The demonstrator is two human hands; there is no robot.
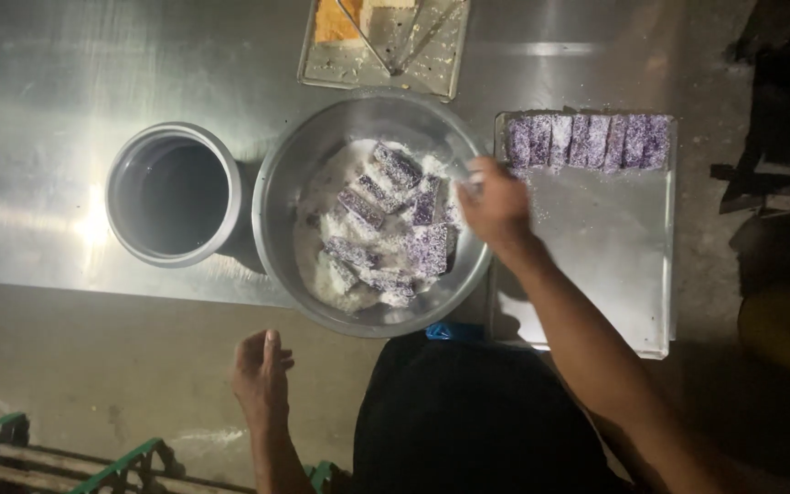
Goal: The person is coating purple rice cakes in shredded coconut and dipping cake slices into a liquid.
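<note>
**A:** ok so what's the right hand (496,209) doing here? Looks like it's over the right rim of the big metal bowl (278,240).

**B:** yep, hovering right at that edge. Fingers are curled in toward the bowl, but the hand is seen from the back and it's blurry, so I can't tell if it's pinching anything or just closed up.

**A:** and inside the bowl?

**B:** a bunch of purple rectangular pieces (428,249) lying every which way in white flaky coating (331,274), some half buried.

**A:** the coated ones go where?

**B:** there's a flat metal tray (605,265) just right of the bowl, with a row of coated purple pieces (587,140) lined up side by side along its far edge. Rest of the tray is bare.

**A:** left hand (262,375)?

**B:** well apart from all that, near side, off the steel table (48,91). Fingers loosely open, holding nothing.

**A:** other stuff?

**B:** a grey cylindrical container (174,194) just left of the bowl, and a smaller tray (381,73) on the far side with tongs (386,41) and something orange in it.
</note>
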